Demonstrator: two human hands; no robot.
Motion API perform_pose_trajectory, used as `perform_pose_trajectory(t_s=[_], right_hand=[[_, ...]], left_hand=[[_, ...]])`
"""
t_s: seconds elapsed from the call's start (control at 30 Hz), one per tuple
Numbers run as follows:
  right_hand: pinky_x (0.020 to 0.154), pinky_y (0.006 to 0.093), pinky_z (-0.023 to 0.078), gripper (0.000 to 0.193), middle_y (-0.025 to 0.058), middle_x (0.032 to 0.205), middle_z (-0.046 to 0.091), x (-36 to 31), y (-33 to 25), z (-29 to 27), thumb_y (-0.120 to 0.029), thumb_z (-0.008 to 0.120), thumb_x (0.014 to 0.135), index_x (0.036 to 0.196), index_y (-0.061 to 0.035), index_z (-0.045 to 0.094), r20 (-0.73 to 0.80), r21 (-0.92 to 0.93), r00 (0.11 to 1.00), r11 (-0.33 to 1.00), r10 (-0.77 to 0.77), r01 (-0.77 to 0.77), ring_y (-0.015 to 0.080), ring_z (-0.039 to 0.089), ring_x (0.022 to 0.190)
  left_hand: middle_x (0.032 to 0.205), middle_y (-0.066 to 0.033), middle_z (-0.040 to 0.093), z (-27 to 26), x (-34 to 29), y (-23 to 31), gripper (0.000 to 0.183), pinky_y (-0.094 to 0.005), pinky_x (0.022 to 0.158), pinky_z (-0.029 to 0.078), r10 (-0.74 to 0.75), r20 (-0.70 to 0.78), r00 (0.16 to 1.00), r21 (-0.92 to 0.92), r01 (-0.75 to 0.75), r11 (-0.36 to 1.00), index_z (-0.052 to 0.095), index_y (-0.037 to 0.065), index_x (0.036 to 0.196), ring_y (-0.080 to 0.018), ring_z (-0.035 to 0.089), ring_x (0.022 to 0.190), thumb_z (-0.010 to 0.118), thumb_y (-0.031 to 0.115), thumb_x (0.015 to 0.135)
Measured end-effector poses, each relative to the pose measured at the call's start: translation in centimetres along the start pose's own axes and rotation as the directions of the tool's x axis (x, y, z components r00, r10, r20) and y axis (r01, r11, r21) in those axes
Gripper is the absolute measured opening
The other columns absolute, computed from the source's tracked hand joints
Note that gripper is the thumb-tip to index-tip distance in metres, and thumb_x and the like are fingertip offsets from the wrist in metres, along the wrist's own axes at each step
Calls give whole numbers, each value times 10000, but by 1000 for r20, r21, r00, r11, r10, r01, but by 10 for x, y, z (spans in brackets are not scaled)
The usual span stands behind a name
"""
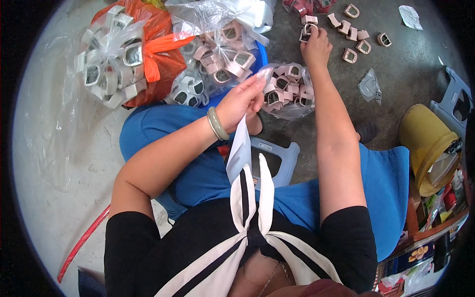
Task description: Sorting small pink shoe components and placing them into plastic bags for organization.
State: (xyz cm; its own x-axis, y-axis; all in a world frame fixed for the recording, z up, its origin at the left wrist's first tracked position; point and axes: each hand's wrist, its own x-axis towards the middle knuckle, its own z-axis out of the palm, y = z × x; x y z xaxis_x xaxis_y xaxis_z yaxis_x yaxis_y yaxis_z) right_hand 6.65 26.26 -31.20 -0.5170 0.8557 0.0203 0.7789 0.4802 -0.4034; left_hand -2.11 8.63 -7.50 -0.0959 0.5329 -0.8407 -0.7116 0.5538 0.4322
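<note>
My left hand (243, 99), with a jade-coloured bangle at its wrist, is closed, fingers pinched on the rim of a clear plastic bag (309, 101). The bag sits open on the floor, filled with pale pink D-shaped pieces (283, 83) that have dark middles. A pale bluish-white flap (239, 148) hangs just beneath that hand; whether the hand holds it I cannot tell. Stretched out past the bag, my right hand (316, 48) has its fingers closed on a pink D-shaped piece (307, 32). Another such piece (309, 20) lies just beyond its fingertips.
Several loose pink pieces (363, 47) lie on the dark floor at far right, near plastic scraps (370, 86). Filled clear bags (225, 54) and an orange bag (166, 57) stand at left. A blue-grey stool (289, 156) is between my knees; a yellow bucket (420, 143) is at right.
</note>
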Motion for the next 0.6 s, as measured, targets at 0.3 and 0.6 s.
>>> perform_pose_trajectory(t_s=[0.3,0.6], right_hand=[[815,451,414,436,86,1105,549,12,3,-1,-160,701,699,1085,-117,503,112,284,993,956,46,-76,301,565,968],[744,274,479,405,63,973,619,12,0,-31,-112,733,696,1062,-65,567,183,769,969,589,167,-247,140,600,829]], left_hand=[[570,40,434,-2,1,-1,289,-153,437,257,16,15,1000,70,-17,997,492,87,1150,-14,349,480,446,292,952],[568,37,436,-5,8,0,262,-164,451,255,48,6,999,138,-48,989,506,95,1003,-24,349,480,440,343,947]])
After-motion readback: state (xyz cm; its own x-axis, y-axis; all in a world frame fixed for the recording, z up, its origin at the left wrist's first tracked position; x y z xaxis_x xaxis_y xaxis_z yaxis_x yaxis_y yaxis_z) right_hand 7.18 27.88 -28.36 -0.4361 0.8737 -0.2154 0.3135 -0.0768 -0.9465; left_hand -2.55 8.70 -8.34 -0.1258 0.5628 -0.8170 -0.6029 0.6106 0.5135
